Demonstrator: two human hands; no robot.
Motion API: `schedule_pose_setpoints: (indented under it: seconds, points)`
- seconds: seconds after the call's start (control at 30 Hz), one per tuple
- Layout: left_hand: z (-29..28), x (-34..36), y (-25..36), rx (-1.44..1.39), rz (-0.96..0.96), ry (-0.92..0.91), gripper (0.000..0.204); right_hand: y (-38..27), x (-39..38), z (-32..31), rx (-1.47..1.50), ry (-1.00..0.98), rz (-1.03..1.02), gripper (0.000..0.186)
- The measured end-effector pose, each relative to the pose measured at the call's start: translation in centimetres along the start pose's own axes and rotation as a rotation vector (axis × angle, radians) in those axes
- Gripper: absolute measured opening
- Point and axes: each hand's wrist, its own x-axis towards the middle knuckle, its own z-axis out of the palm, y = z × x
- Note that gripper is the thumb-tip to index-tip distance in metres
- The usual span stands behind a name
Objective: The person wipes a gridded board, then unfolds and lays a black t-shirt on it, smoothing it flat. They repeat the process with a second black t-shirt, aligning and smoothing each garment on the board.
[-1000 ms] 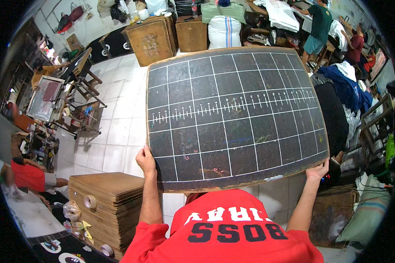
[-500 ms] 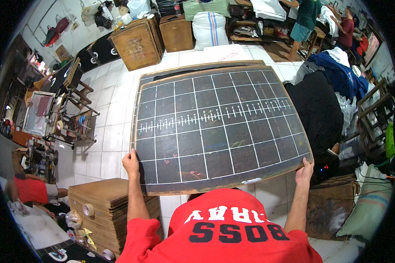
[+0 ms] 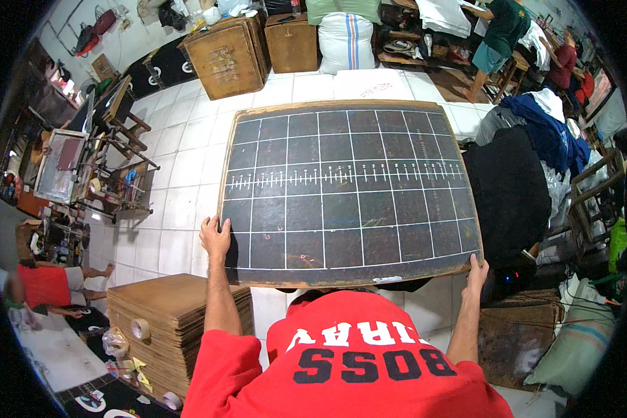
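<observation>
A large black board with a white painted grid and a ruler-like row of tick marks [image 3: 341, 202] lies flat in front of me, with worn brown wooden edges. At its near left edge is my left hand [image 3: 216, 238], gripping that side with a fingertip over the dark face. My right hand [image 3: 476, 274] grips the near right corner, fingers at the rim. Whatever lies beneath the board is mostly hidden by it.
A tall stack of brown boards [image 3: 160, 306] stands at near left with tape rolls on it. On the right are black cloth [image 3: 505, 188] and piled blue garments [image 3: 547, 129]. Wooden boxes [image 3: 226, 59] and a white sack [image 3: 346, 43] line the back. Other people are at far right and left.
The gridded board has come down and squared up, covering the second board edge that showed behind it. My left hand has shifted slightly up along its side; both hands stay at the edges.
</observation>
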Motion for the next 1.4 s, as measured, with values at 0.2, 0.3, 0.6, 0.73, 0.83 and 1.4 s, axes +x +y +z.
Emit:
schedule_pose_setpoints:
  seconds: [0.2,0.3,0.6,0.73,0.83,1.4]
  points:
    - [0.6,1.0,-0.2,-0.284,-0.068,-0.104,0.052,1.4,-0.5,0.1,0.001,-0.007,0.052,0.06]
    - [0.3,1.1,-0.1,-0.394,-0.055,-0.121,0.047,2.1,-0.2,0.2,0.042,-0.016,0.052,0.056]
    - [-0.1,0.9,-0.6,-0.559,-0.095,-0.202,0.045,5.0,2.1,0.3,-0.196,0.19,-0.089,0.06]
    - [0.3,0.3,-0.7,-0.733,-0.195,-0.251,0.048,2.9,0.8,0.3,-0.164,0.173,-0.019,0.055]
    - [0.1,-0.5,-0.8,-0.666,-0.133,-0.257,0.053,1.4,-0.8,0.4,-0.144,0.118,0.009,0.056]
    - [0.1,-2.9,2.1,0.085,-0.011,-0.086,0.058,-3.7,-1.4,7.1,-0.564,0.422,-0.622,0.044]
